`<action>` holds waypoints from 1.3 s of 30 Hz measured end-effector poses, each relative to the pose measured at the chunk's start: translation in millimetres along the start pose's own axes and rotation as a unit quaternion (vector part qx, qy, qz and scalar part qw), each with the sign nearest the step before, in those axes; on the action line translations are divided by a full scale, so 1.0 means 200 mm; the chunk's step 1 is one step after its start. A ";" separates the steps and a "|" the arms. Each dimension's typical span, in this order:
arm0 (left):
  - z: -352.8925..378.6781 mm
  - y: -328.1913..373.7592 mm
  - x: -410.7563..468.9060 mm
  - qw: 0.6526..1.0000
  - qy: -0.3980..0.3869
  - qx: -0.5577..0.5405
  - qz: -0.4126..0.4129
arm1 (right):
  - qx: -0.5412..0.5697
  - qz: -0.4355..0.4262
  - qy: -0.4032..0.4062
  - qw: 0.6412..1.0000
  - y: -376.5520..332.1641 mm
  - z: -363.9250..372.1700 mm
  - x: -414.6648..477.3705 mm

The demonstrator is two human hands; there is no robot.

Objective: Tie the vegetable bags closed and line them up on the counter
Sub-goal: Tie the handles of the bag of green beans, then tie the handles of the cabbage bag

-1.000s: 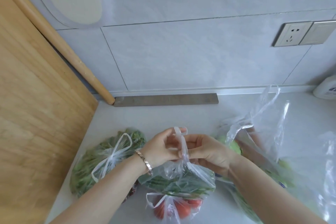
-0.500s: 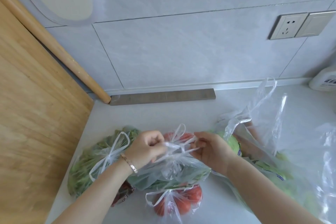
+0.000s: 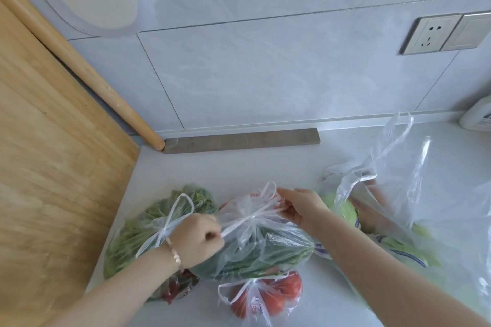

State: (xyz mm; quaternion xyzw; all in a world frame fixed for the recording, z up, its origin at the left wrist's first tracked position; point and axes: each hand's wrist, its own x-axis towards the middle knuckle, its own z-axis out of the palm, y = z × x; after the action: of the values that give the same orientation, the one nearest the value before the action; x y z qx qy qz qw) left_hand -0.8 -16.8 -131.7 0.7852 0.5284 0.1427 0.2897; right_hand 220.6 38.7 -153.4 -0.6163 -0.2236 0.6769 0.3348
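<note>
From the head camera, two bare arms reach in from the bottom of the frame over a pale counter (image 3: pixel 239 167). In the lower middle sits a clear bag of dark green vegetables (image 3: pixel 263 244). Its two handles are crossed into a knot (image 3: pixel 252 216) on top. The left hand (image 3: pixel 198 240) is closed in a fist, pinching one handle strip and pulling it to the left. A thin bracelet (image 3: pixel 174 253) is on that wrist. The right hand (image 3: pixel 299 207) pinches the other handle strip between its fingertips and pulls it to the right. The strips look stretched tight between the two hands.

To the left of this bag lies a bag of leafy greens (image 3: pixel 148 228), with its top tied in a bow. At the bottom middle sits a bag of red tomatoes (image 3: pixel 265 297), tied too. On the right side a big clear bag (image 3: pixel 398 194) stands open, with its handles loose, and a pale green cabbage (image 3: pixel 342 210) shows inside.

A wooden board (image 3: pixel 53 180) fills the left side. A gray strip (image 3: pixel 241 141) lies by the wall. A wall socket (image 3: pixel 430 34) is in the upper right.
</note>
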 end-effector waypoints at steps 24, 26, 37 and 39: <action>0.04 0.07 0.17 0.932 0.035 0.215 -0.291 | -0.321 -0.172 -0.012 0.931 -0.01 -0.03 -0.10; 0.05 0.12 0.17 0.928 -0.001 0.217 -0.304 | -0.352 -0.194 -0.010 0.916 -0.01 -0.03 -0.12; 0.16 0.73 0.55 0.998 0.034 0.048 0.005 | -0.420 -0.388 0.178 0.801 -0.24 -0.37 -0.56; 0.20 0.82 0.63 0.999 -0.002 0.053 -0.001 | -0.426 -0.369 0.259 0.784 -0.25 -0.49 -0.62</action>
State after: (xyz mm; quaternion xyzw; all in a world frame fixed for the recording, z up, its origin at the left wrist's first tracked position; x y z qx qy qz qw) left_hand 192.7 41.1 -74.8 0.7992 0.5357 0.1125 0.2485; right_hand 328.2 -28.6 -46.5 -0.7189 -0.6044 0.1526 0.3076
